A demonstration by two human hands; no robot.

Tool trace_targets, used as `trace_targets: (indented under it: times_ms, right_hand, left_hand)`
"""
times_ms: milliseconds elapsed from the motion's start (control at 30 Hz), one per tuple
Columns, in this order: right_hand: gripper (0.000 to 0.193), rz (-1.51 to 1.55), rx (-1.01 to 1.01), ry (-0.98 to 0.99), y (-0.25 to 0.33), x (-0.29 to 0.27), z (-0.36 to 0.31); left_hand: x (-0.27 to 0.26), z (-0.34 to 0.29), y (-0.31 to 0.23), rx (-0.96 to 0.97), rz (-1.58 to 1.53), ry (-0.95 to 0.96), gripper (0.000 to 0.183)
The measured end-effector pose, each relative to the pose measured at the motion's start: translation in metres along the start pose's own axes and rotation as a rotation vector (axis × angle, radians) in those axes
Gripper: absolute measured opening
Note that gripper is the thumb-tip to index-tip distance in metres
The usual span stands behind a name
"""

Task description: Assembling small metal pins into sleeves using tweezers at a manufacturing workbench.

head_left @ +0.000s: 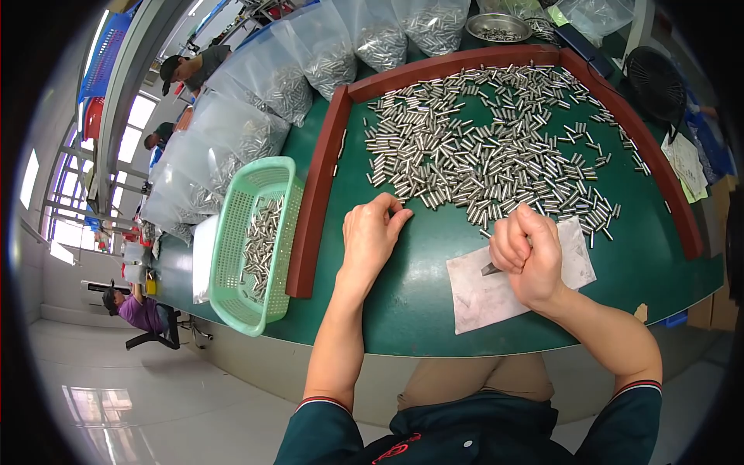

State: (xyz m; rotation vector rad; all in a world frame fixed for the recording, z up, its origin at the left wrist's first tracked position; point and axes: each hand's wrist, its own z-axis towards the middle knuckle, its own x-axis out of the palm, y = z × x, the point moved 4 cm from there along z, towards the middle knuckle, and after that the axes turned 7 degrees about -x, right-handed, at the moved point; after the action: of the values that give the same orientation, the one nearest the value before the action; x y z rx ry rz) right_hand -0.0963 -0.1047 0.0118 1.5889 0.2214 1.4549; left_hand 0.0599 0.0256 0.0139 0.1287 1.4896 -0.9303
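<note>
Many short, shiny metal pins [496, 139] lie loose on the green tabletop [411, 310]. At the near left edge of this pile, my left hand [369, 236] has thumb and index finger pinched together; whether a pin is between them is hidden. My right hand [528, 254] is curled into a fist above a smudged white sheet [480, 298]. From its lower left side sticks the grey tip of a flat metal tool [490, 269]; the rest of that tool is covered by my fingers.
A dark red wooden frame [318, 194] borders the pile. Left of it stands a light green basket [219, 267] with pins inside. Clear bags [322, 58] of pins line the far side, near a metal bowl [498, 29]. A black fan [656, 84] stands far right. Several people are in the background.
</note>
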Motion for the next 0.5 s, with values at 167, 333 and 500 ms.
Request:
trace_targets:
  times_ms: [167,333,500]
  right_hand:
    - [0.043,0.017,0.004,-0.002,0.000,0.001,0.000]
    - [0.043,0.009,0.002,0.000,0.000,0.000,0.001]
    - [0.043,0.013,0.015,-0.006,0.000,0.001,0.001]
  left_hand:
    - [-0.008,0.000,0.002,-0.050,-0.123,0.024,0.015]
    - [-0.016,0.003,0.006,-0.160,-0.070,0.072,0.019]
    - [-0.007,-0.001,0.005,-0.141,-0.084,0.169,0.017]
